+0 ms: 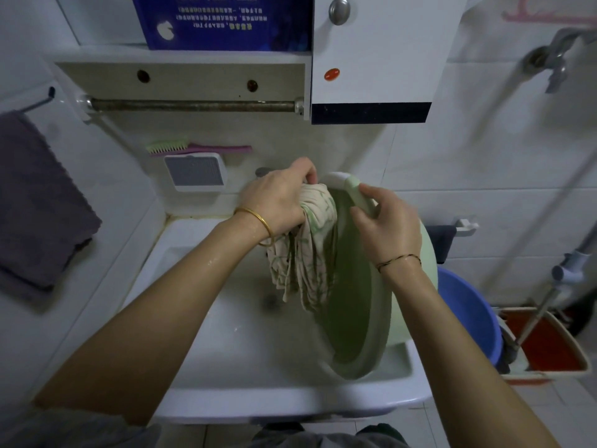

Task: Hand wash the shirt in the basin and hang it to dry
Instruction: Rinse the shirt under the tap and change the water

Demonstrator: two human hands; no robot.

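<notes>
Far left wall: grey towel [38, 202] on a hook, not involved. Back ledge: brush [193, 146] lying above a white soap holder [197, 173]. Left hand [277, 198], wet, gold bangle at the wrist: fingers curled tight round the bunched top of the shirt [307, 253], pinning it at the upper rim of the basin. Shirt is pale with a green print, soaked, hanging in a long twisted bundle from that grip down across the basin's mouth, lower end just above the sink [226, 350] near the drain. Green basin [355, 318] stands tipped on its edge at the sink's right side, opening facing left; no water visible inside it. Right hand [387, 221]: fingers and thumb wrapped over the basin's top rim, holding the tilt. Beyond it on the floor, a blue bucket [468, 318], then a mop pail [549, 344]. Judgement: step in hand is draining wash water while holding the shirt back. To do it well: hold the tilt steady with the lower rim seated in the sink, hold the shirt high so it drips into the sink rather than blocking the drain, then squeeze downward along the bundle before rinsing or hanging
</notes>
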